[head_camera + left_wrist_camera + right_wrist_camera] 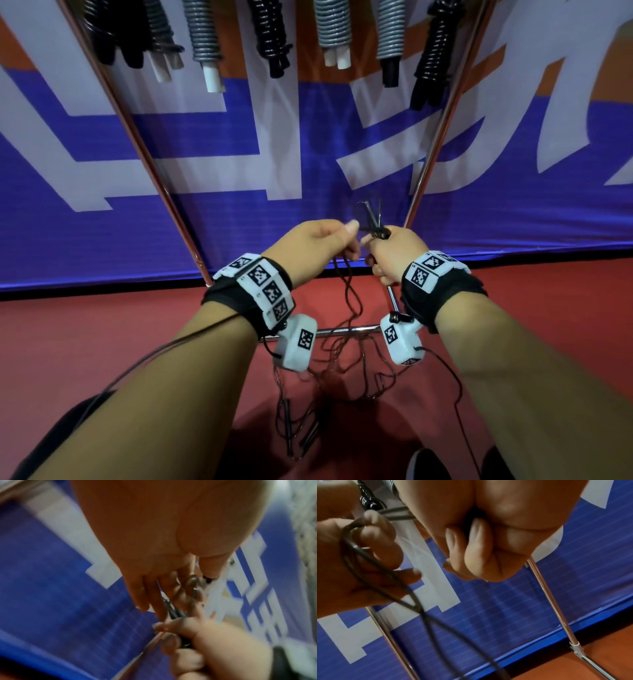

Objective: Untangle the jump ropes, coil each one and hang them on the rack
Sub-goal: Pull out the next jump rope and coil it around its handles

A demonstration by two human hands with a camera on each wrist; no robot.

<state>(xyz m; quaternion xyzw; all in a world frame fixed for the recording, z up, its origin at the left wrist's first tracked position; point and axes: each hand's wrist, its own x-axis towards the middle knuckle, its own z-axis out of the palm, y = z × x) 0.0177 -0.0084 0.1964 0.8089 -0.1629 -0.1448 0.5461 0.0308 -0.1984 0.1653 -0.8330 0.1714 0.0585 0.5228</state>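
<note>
Coiled ropes (pixel 270 34) hang on rack (pixel 432 150); banner (pixel 239 154) behind; tangle (pixel 342 370) on floor.

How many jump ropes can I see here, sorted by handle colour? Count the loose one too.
Coiled bundles with black handles: 4
Coiled bundles with white handles: 3
Loose dark rope tangle, held in both hands and trailing to the floor: 1
Total: 8
</note>
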